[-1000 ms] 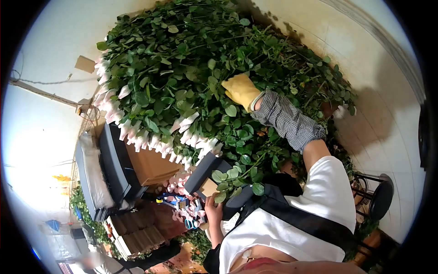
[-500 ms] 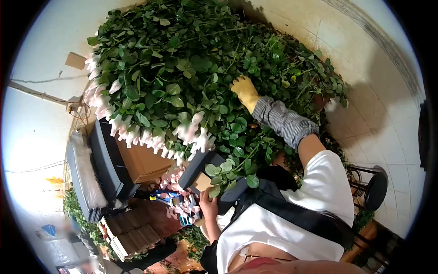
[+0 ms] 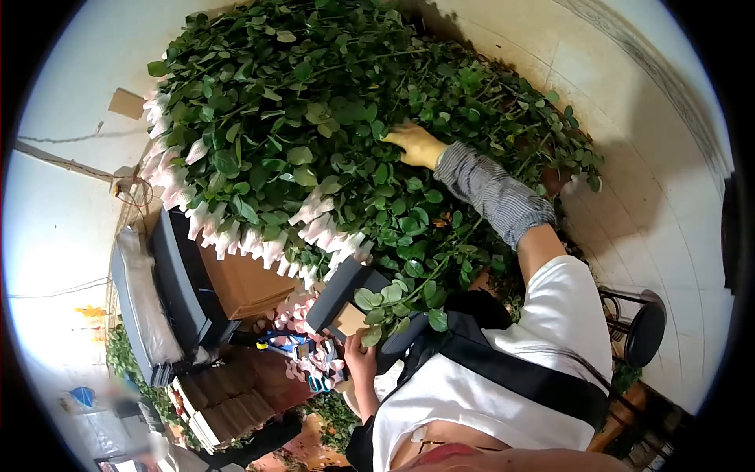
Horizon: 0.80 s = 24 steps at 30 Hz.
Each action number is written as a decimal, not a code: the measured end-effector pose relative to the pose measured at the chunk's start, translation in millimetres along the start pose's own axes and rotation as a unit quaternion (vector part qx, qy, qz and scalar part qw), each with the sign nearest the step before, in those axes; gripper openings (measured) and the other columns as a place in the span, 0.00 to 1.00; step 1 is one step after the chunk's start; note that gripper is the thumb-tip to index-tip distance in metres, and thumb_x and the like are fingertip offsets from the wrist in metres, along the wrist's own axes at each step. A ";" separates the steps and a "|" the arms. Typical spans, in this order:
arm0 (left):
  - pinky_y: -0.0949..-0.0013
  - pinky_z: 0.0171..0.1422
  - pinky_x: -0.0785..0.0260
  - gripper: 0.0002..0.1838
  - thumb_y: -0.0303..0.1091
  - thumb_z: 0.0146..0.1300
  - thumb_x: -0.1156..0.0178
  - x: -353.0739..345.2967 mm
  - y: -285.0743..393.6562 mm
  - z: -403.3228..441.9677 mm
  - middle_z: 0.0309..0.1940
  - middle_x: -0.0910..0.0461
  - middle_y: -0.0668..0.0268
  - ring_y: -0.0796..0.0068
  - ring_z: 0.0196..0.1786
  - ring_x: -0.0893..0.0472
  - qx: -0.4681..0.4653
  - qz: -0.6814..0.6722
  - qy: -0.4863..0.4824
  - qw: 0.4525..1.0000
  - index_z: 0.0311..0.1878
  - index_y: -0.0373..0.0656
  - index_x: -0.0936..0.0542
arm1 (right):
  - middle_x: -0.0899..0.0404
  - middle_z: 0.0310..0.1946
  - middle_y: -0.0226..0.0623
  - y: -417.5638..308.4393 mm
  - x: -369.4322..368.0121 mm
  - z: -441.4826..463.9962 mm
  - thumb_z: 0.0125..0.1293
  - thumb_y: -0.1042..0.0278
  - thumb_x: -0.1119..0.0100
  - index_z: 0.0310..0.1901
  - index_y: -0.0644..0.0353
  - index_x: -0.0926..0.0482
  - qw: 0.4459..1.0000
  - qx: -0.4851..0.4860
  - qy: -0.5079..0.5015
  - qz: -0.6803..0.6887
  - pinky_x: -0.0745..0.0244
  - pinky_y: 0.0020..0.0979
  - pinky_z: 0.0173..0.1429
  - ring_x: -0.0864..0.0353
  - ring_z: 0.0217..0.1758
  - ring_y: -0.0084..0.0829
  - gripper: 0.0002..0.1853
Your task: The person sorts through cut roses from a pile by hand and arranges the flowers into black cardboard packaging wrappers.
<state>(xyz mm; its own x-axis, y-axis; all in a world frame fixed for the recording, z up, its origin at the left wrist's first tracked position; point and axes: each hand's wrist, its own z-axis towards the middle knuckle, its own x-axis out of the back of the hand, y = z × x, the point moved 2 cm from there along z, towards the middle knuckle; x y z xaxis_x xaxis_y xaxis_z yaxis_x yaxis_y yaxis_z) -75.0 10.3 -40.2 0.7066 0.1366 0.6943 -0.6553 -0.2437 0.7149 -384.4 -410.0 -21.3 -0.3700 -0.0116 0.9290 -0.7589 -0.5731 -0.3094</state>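
Note:
A large heap of roses with green leaves (image 3: 314, 102) and pale pink wrapped heads (image 3: 224, 236) fills the upper middle. My right hand (image 3: 417, 147), in a yellow glove under a striped sleeve, reaches onto the leaves. Its fingers stretch left, their tips slightly blurred, with no stem visible in them. Lower down, my bare left hand (image 3: 360, 358) has its fingers bent at the lower edge of a brown cardboard piece (image 3: 348, 321). Beside that lies a dark grey padded block (image 3: 338, 295). A leafy rose stem (image 3: 413, 295) passes close above my left fingers.
To the left are dark grey sheets (image 3: 177, 275), brown cardboard (image 3: 244, 283) and stacked cardboard bundles (image 3: 228, 409). Loose pink petals (image 3: 295, 315) and blue-handled scissors (image 3: 318, 383) lie near my left hand. A black round stool (image 3: 646, 326) stands at right, on the tiled floor.
My right hand has shifted slightly left over the leaves, and its fingers now point left instead of resting curled on the heap. Pink heads at the heap's lower edge have shifted slightly. My left hand stays in place.

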 end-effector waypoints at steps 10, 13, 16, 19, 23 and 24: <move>0.60 0.57 0.26 0.20 0.25 0.51 0.35 -1.6 -9.9 -0.6 0.46 0.18 0.58 0.54 0.50 0.18 0.037 -0.005 -0.008 0.999 0.50 0.44 0.16 | 0.27 0.65 0.40 -92.2 113.2 148.9 0.65 0.71 0.39 0.68 0.51 0.29 0.911 0.057 0.401 -0.078 0.31 0.43 0.70 0.27 0.65 0.43 0.28; 0.61 0.57 0.26 0.21 0.24 0.51 0.35 -0.3 -7.9 -5.9 0.47 0.18 0.59 0.56 0.51 0.17 0.018 -0.001 -0.001 1.000 0.51 0.44 0.17 | 0.22 0.60 0.40 -85.5 92.5 185.0 0.61 0.73 0.38 0.57 0.54 0.22 0.957 -0.063 0.275 -0.061 0.31 0.42 0.70 0.26 0.65 0.44 0.21; 0.61 0.57 0.26 0.21 0.23 0.51 0.35 0.5 -5.8 0.5 0.47 0.18 0.58 0.56 0.51 0.18 0.009 -0.009 0.013 1.000 0.51 0.44 0.17 | 0.17 0.52 0.36 -124.1 102.4 165.6 0.55 0.80 0.38 0.47 0.56 0.19 0.879 0.109 0.461 0.060 0.25 0.40 0.63 0.20 0.58 0.40 0.17; 0.62 0.59 0.27 0.20 0.22 0.52 0.37 3.1 -1.5 -2.7 0.47 0.18 0.56 0.54 0.52 0.18 0.011 -0.040 0.001 0.999 0.51 0.42 0.17 | 0.18 0.34 0.33 -169.0 126.7 92.8 0.58 0.81 0.39 0.51 0.53 0.21 0.909 0.256 0.322 0.062 0.21 0.40 0.44 0.18 0.36 0.37 0.19; 0.62 0.59 0.28 0.19 0.21 0.53 0.39 -6.3 -29.6 -2.2 0.46 0.18 0.55 0.56 0.52 0.18 -0.001 -0.111 -0.013 0.994 0.50 0.40 0.17 | 0.28 0.19 0.29 -183.7 102.9 -15.5 0.65 0.79 0.46 0.54 0.45 0.24 0.938 0.312 0.007 -0.148 0.27 0.35 0.28 0.25 0.23 0.32 0.19; 0.62 0.58 0.28 0.18 0.21 0.53 0.40 -10.8 -44.3 -2.5 0.46 0.18 0.55 0.57 0.51 0.18 0.006 -0.133 -0.004 0.991 0.50 0.39 0.17 | 0.29 0.19 0.29 -176.5 84.7 -42.3 0.66 0.78 0.48 0.54 0.43 0.24 0.931 0.331 -0.032 -0.148 0.28 0.33 0.27 0.26 0.22 0.30 0.19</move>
<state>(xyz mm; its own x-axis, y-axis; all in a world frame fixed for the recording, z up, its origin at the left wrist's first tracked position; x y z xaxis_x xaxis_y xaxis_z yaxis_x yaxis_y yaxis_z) -54.3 22.0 -79.2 0.8562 0.1909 0.4800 -0.4420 -0.2104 0.8720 -304.5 -275.2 103.3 -0.1485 0.1902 0.9704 -0.3179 -0.9384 0.1353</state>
